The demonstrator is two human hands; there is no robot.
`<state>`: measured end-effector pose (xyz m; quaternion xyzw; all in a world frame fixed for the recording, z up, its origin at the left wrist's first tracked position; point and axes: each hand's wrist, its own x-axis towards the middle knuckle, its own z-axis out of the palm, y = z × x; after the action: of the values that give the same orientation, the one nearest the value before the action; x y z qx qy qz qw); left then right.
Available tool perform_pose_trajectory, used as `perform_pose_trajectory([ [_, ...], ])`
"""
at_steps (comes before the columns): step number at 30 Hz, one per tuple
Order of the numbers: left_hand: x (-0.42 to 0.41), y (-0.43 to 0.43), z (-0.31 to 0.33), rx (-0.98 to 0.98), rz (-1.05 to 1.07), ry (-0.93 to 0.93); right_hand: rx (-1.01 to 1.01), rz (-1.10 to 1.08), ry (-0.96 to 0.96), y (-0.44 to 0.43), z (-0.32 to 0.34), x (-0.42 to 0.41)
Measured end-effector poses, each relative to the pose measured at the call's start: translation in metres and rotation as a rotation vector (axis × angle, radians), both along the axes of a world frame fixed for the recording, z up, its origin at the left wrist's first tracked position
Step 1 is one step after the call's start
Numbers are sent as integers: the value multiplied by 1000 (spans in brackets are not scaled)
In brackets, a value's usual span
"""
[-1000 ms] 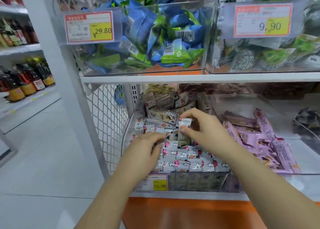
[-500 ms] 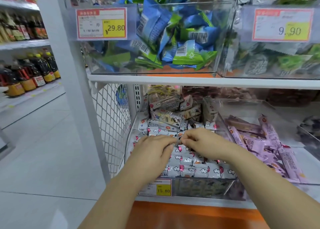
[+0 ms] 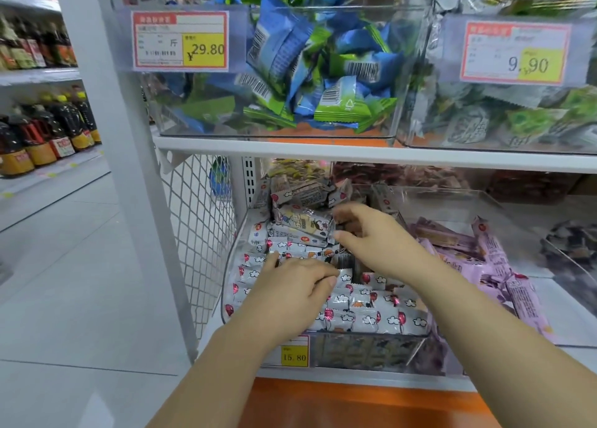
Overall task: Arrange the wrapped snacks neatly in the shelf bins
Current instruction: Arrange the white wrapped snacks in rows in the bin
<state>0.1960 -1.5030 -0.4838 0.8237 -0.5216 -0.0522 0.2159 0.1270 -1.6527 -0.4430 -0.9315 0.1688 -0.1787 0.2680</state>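
Note:
A clear lower-shelf bin [image 3: 371, 351] holds white wrapped snacks printed with red balloons and clouds. At its front the snacks lie in tidy rows [image 3: 371, 317]; at the back they form a loose heap [image 3: 303, 224]. My left hand [image 3: 290, 290] rests palm down on the left rows, fingers bent onto the packs, holding nothing. My right hand [image 3: 371, 237] reaches over the middle of the bin to the heap's right edge, thumb and fingers apart with no pack between them. Both forearms hide part of the front rows.
A bin of purple wrapped bars [image 3: 484, 266] adjoins on the right. The upper shelf edge [image 3: 355, 156] hangs close above, carrying a bin of blue-green packs [image 3: 323, 72]. Wire mesh panel [image 3: 200, 217] closes the left side. Bottles [image 3: 48, 130] stand across the aisle.
My right hand set the snack it held into the rows with my left hand's help, then let go and moved back toward the heap. My left hand stayed on the rows.

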Motion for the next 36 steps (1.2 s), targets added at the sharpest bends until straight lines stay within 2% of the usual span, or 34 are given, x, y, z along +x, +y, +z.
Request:
perform_pose_trajectory([
  [7, 1, 1, 1, 11, -8, -5, -111, -134, -16, 4, -10, 46],
  [12, 3, 2, -1, 4, -14, 9, -87, -162, -63, 3, 7, 22],
  [14, 3, 2, -1, 4, -15, 11, 60, -175, -96, -1, 12, 0],
  [18, 1, 3, 0, -5, -14, 14, 572, -158, -215, -9, 10, -38],
  [21, -2, 1, 2, -43, 2, 19, 707, -93, -282, -10, 7, -48],
  [28, -3, -14, 5, -125, 120, 108, 439, -95, -243, -4, 7, -54],
  [32, -5, -22, 6, -148, 160, 143, 359, -107, -240, -8, 2, -54],
  [36, -6, -25, 6, -109, 199, 42, 288, -118, -301, -8, -2, -53],
])
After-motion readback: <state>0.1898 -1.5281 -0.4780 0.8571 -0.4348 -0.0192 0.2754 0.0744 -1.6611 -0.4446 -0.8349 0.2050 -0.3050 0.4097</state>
